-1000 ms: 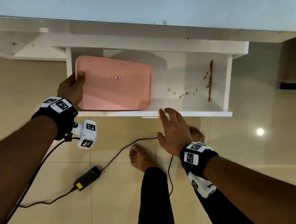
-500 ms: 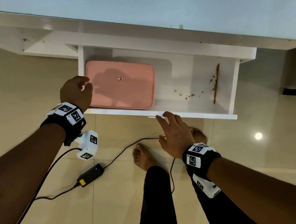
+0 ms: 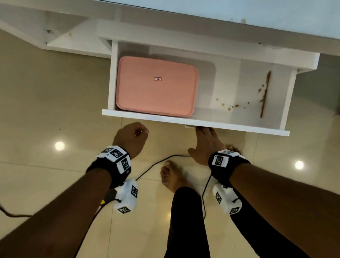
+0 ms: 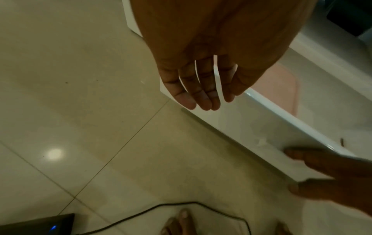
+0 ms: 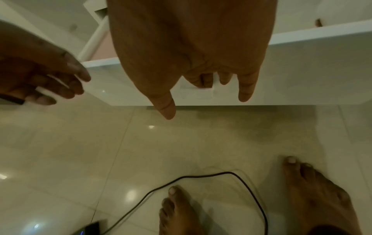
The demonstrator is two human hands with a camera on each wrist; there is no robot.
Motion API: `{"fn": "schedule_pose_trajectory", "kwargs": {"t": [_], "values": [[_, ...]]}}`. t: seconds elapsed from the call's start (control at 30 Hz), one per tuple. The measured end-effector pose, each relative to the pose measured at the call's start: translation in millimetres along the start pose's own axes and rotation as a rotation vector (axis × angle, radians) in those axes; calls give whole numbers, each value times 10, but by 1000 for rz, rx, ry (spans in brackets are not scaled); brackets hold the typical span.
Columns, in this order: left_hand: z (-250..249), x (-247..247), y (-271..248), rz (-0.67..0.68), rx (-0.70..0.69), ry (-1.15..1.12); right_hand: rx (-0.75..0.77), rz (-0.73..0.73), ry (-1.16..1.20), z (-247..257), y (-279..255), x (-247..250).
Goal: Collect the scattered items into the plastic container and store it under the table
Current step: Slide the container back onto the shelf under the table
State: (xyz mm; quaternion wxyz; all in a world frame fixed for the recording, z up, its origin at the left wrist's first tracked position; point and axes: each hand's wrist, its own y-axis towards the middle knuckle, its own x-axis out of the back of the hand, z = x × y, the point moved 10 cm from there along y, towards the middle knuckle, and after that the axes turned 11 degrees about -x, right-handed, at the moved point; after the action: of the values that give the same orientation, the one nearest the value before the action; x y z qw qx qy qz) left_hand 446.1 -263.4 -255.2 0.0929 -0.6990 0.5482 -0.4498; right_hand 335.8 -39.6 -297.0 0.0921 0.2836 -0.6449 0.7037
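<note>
Lidded pink plastic container (image 3: 156,86) lies flat at the left end of the white pull-out drawer (image 3: 196,122) under the counter (image 3: 234,1). I judge it light, rigid and smooth-sided, best gripped at its short ends. My left hand (image 3: 130,139) hangs loose, holding nothing; my right hand (image 3: 206,143) is flat-fingered against the drawer front. Only the wrist views show my fingers; only the head view shows the whole lid.

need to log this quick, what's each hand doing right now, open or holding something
Left hand: open, fingers relaxed, holding nothing.
Right hand: open, straight fingers against the white drawer front, gripping nothing.
</note>
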Motion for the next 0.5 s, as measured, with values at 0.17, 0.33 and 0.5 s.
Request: {"fn": "schedule_pose_trajectory", "kwargs": {"t": [0.17,0.33,0.5], "values": [[40,-225,-216,65,3,-32,4,-18,-84,29,238,271],[138,-312,-314,26,100,-182,-6,-54,-84,154,604,837],[166,-265,-247,-28,220,-268,-14,-56,-32,358,969,1460]]}}
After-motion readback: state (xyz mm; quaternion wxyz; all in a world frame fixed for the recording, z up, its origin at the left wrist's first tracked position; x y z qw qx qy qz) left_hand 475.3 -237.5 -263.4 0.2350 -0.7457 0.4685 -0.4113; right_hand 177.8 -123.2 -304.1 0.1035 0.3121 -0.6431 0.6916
